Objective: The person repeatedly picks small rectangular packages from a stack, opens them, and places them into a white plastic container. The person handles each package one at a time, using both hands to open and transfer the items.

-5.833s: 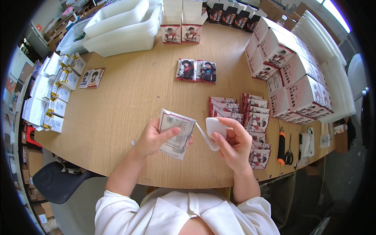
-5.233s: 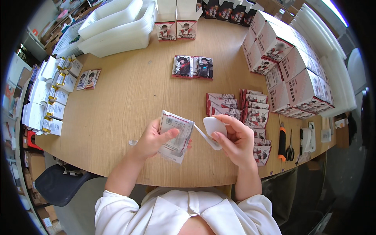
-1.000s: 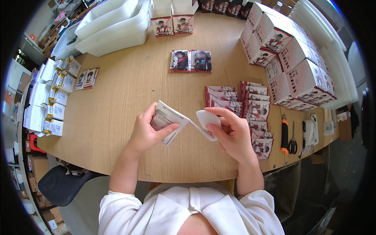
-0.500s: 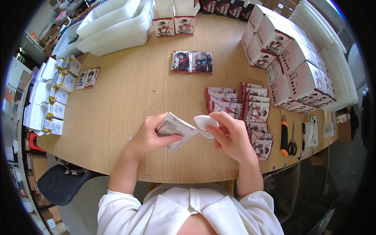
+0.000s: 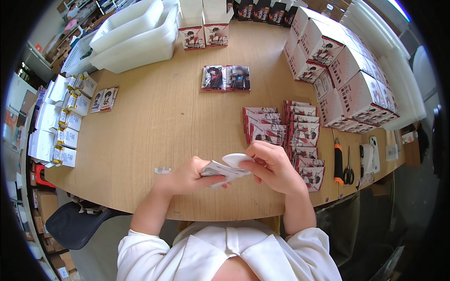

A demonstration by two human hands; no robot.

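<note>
My left hand [image 5: 180, 178] grips a white printed flat packet [image 5: 216, 170], thumb on top and fingers underneath. In my right hand [image 5: 274, 169], a smooth white rounded flat piece [image 5: 236, 160] is pinched between thumb and fingers; I cannot tell exactly what it is. The piece's edge is at the packet's right end, touching or very close. Right of and beyond my right hand lie rows of overlapping red-and-white illustrated packets [image 5: 305, 131]. Two stacks of illustrated cards [image 5: 226, 78] lie farther off on the table [image 5: 154, 107].
White illustrated boxes [image 5: 323, 51] are piled at the far right. An orange-and-black cutter [image 5: 338, 161] and scissors [image 5: 348, 173] lie at the right edge. White bins [image 5: 136, 47] stand far left, small open boxes [image 5: 68, 122] along the left. A clear scrap [image 5: 162, 170] lies beside my left hand.
The packet has tilted flatter and moved down slightly with my left hand. The white piece has moved down and left against its end. The view has shifted slightly.
</note>
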